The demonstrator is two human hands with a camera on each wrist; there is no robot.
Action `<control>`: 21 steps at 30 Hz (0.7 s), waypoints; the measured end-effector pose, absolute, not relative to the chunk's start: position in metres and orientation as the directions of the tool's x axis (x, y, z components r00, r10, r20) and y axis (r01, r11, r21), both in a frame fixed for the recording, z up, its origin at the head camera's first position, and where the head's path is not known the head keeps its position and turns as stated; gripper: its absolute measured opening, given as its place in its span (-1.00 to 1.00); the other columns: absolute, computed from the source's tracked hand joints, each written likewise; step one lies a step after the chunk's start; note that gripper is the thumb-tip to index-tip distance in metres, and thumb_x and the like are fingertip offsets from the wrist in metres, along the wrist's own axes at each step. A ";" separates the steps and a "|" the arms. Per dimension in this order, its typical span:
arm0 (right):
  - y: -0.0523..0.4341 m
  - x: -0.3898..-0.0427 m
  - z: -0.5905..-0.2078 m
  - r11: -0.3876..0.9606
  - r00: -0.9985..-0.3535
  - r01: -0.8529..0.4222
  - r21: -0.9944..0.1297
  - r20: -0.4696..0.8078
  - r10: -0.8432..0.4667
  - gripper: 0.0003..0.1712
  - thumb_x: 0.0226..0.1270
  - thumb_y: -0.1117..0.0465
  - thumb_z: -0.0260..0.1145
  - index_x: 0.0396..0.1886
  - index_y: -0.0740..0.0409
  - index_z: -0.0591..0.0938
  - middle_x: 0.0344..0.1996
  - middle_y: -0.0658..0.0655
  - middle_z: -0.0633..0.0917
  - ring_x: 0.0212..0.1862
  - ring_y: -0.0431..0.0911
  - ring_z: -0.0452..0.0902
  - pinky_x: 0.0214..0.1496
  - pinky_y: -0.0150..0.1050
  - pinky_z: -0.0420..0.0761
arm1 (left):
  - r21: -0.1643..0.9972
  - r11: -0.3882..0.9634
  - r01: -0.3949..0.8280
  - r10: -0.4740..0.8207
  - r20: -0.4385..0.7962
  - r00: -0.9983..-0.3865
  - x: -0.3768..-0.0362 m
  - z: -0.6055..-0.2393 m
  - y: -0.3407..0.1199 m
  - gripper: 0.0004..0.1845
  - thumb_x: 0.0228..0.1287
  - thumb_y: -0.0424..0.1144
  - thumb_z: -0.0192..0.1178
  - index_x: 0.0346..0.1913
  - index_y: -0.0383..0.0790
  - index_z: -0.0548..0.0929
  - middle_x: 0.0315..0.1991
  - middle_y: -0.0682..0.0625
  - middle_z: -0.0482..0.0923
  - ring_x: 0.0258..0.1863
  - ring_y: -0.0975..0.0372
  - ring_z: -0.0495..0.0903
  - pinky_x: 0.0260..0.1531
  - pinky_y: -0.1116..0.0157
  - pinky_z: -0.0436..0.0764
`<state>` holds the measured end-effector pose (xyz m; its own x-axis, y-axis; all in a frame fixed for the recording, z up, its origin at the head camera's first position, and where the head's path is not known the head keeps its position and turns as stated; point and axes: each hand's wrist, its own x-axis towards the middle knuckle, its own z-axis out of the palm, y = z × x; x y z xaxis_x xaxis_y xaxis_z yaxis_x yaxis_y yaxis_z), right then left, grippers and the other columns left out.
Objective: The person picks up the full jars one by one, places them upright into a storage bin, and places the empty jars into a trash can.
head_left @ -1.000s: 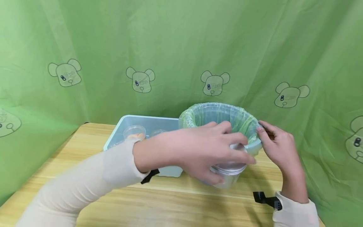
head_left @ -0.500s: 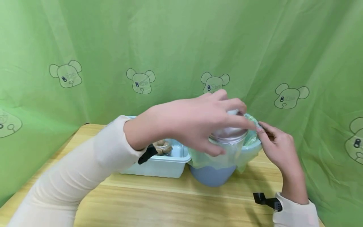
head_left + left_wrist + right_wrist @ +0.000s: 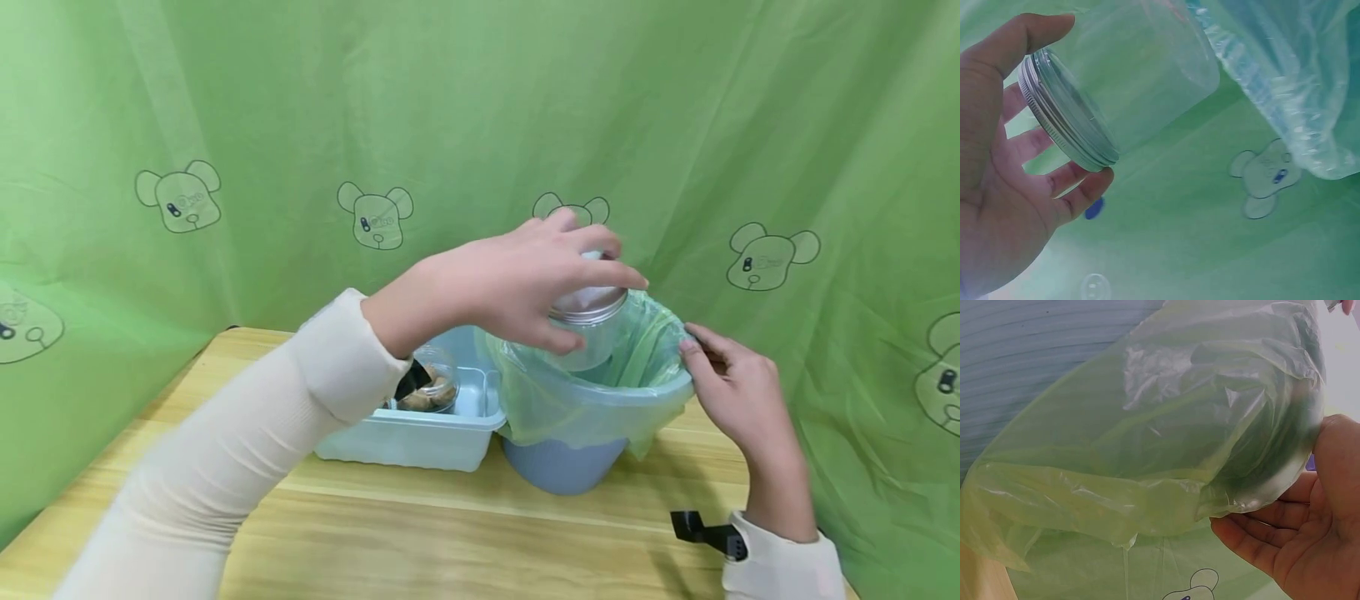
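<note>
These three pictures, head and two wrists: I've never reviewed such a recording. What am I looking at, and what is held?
No machine here: a person wears three cameras. The head view looks forward and down at a wooden table before a green curtain. On the table stand a pale blue tub with a small jar in it, and a blue bin lined with a green bag. The left hand grips a clear jar with a metal lid by the lid, over the bin's mouth. The left wrist view shows that same jar from close by, apparently empty. The right hand holds the bin's rim; the right wrist view shows its fingers at the bag's edge.
</note>
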<state>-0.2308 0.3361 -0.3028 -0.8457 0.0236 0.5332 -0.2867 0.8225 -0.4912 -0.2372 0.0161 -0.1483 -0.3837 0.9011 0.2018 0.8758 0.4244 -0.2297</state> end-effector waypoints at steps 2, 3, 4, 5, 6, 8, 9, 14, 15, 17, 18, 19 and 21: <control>0.336 -0.231 -0.303 0.825 -0.847 -0.286 -0.488 0.531 0.021 -0.41 0.63 -0.05 0.08 0.39 0.25 0.54 0.10 0.43 0.68 -0.14 -0.57 0.37 -0.19 -0.52 0.41 | -0.223 0.438 0.871 0.895 0.200 -0.398 -0.245 -0.153 0.019 -0.30 0.29 0.06 0.28 0.50 0.29 0.37 0.42 0.12 0.29 0.22 0.13 0.28 0.08 0.25 0.40; 0.336 -0.231 -0.303 0.825 -0.848 -0.285 -0.488 0.530 0.021 -0.41 0.63 -0.05 0.08 0.39 0.24 0.54 0.10 0.43 0.67 -0.14 -0.55 0.39 -0.19 -0.52 0.42 | -0.217 0.443 0.870 0.892 0.198 -0.406 -0.249 -0.156 0.021 -0.30 0.29 0.06 0.28 0.49 0.29 0.37 0.42 0.13 0.29 0.22 0.13 0.28 0.08 0.25 0.40; 0.337 -0.231 -0.303 0.826 -0.848 -0.284 -0.487 0.529 0.021 -0.41 0.62 -0.05 0.08 0.39 0.24 0.54 0.11 0.44 0.67 -0.12 -0.50 0.41 -0.19 -0.51 0.41 | -0.213 0.447 0.868 0.891 0.195 -0.411 -0.253 -0.158 0.022 -0.31 0.29 0.06 0.28 0.49 0.30 0.37 0.41 0.13 0.29 0.21 0.13 0.28 0.08 0.25 0.40; 0.337 -0.231 -0.303 0.827 -0.848 -0.282 -0.486 0.530 0.022 -0.41 0.62 -0.05 0.08 0.39 0.24 0.54 0.11 0.44 0.67 -0.12 -0.47 0.43 -0.19 -0.51 0.41 | -0.209 0.452 0.867 0.888 0.191 -0.418 -0.257 -0.161 0.025 -0.30 0.29 0.06 0.28 0.50 0.31 0.37 0.41 0.14 0.28 0.21 0.14 0.28 0.07 0.25 0.40; 0.337 -0.231 -0.304 0.828 -0.847 -0.281 -0.486 0.530 0.024 -0.42 0.62 -0.05 0.08 0.39 0.24 0.54 0.11 0.44 0.67 -0.11 -0.43 0.44 -0.18 -0.51 0.41 | -0.206 0.458 0.865 0.886 0.187 -0.425 -0.261 -0.164 0.027 -0.30 0.29 0.06 0.28 0.50 0.32 0.36 0.41 0.14 0.28 0.20 0.14 0.27 0.07 0.25 0.40; 0.337 -0.231 -0.304 0.828 -0.847 -0.280 -0.485 0.532 0.025 -0.42 0.62 -0.05 0.08 0.39 0.24 0.54 0.11 0.44 0.67 -0.09 -0.37 0.47 -0.18 -0.51 0.41 | -0.207 0.466 0.860 0.882 0.177 -0.436 -0.267 -0.169 0.031 -0.30 0.29 0.07 0.28 0.50 0.33 0.35 0.41 0.15 0.28 0.19 0.15 0.27 0.07 0.25 0.40; 0.337 -0.231 -0.304 0.829 -0.846 -0.280 -0.484 0.533 0.025 -0.42 0.62 -0.05 0.08 0.39 0.24 0.54 0.11 0.44 0.67 -0.09 -0.33 0.49 -0.18 -0.52 0.41 | -0.208 0.468 0.859 0.882 0.173 -0.439 -0.270 -0.171 0.033 -0.29 0.30 0.07 0.28 0.51 0.33 0.35 0.41 0.15 0.27 0.18 0.15 0.28 0.07 0.25 0.39; 0.337 -0.231 -0.304 0.830 -0.845 -0.284 -0.480 0.534 0.020 -0.42 0.63 -0.04 0.08 0.39 0.25 0.54 0.11 0.45 0.67 -0.06 -0.13 0.55 -0.19 -0.50 0.41 | -0.216 0.475 0.853 0.880 0.155 -0.450 -0.281 -0.183 0.043 -0.28 0.32 0.09 0.27 0.52 0.32 0.33 0.43 0.13 0.27 0.18 0.14 0.28 0.09 0.22 0.40; 0.337 -0.231 -0.304 0.830 -0.845 -0.285 -0.480 0.535 0.020 -0.42 0.63 -0.04 0.08 0.39 0.25 0.54 0.11 0.44 0.67 -0.05 -0.12 0.55 -0.19 -0.50 0.41 | -0.218 0.477 0.852 0.879 0.150 -0.453 -0.283 -0.185 0.045 -0.28 0.32 0.09 0.26 0.53 0.32 0.32 0.43 0.12 0.26 0.19 0.13 0.28 0.10 0.22 0.40; 0.336 -0.231 -0.303 0.830 -0.843 -0.286 -0.478 0.538 0.020 -0.43 0.63 -0.04 0.08 0.38 0.25 0.55 0.11 0.44 0.67 -0.06 -0.17 0.55 -0.18 -0.50 0.41 | -0.220 0.481 0.848 0.876 0.140 -0.461 -0.287 -0.189 0.048 -0.28 0.33 0.10 0.26 0.53 0.33 0.31 0.44 0.12 0.26 0.19 0.12 0.28 0.10 0.21 0.40; 0.336 -0.231 -0.303 0.830 -0.842 -0.287 -0.479 0.539 0.020 -0.43 0.62 -0.04 0.08 0.39 0.24 0.55 0.10 0.43 0.67 -0.06 -0.23 0.53 -0.17 -0.50 0.41 | -0.221 0.485 0.847 0.875 0.134 -0.466 -0.289 -0.192 0.050 -0.28 0.33 0.11 0.25 0.53 0.33 0.30 0.45 0.11 0.25 0.19 0.12 0.28 0.10 0.21 0.40; 0.336 -0.231 -0.303 0.829 -0.842 -0.288 -0.480 0.539 0.020 -0.43 0.62 -0.04 0.08 0.39 0.24 0.55 0.10 0.43 0.67 -0.07 -0.30 0.51 -0.17 -0.50 0.40 | -0.219 0.487 0.846 0.873 0.126 -0.471 -0.291 -0.194 0.052 -0.28 0.34 0.11 0.25 0.53 0.34 0.30 0.45 0.11 0.25 0.19 0.12 0.28 0.11 0.20 0.40; 0.337 -0.231 -0.302 0.827 -0.842 -0.289 -0.482 0.540 0.021 -0.43 0.62 -0.04 0.09 0.39 0.24 0.55 0.10 0.43 0.68 -0.11 -0.48 0.43 -0.16 -0.51 0.40 | -0.208 0.492 0.846 0.871 0.109 -0.479 -0.294 -0.198 0.055 -0.28 0.34 0.10 0.25 0.54 0.32 0.29 0.47 0.09 0.23 0.21 0.11 0.27 0.12 0.19 0.40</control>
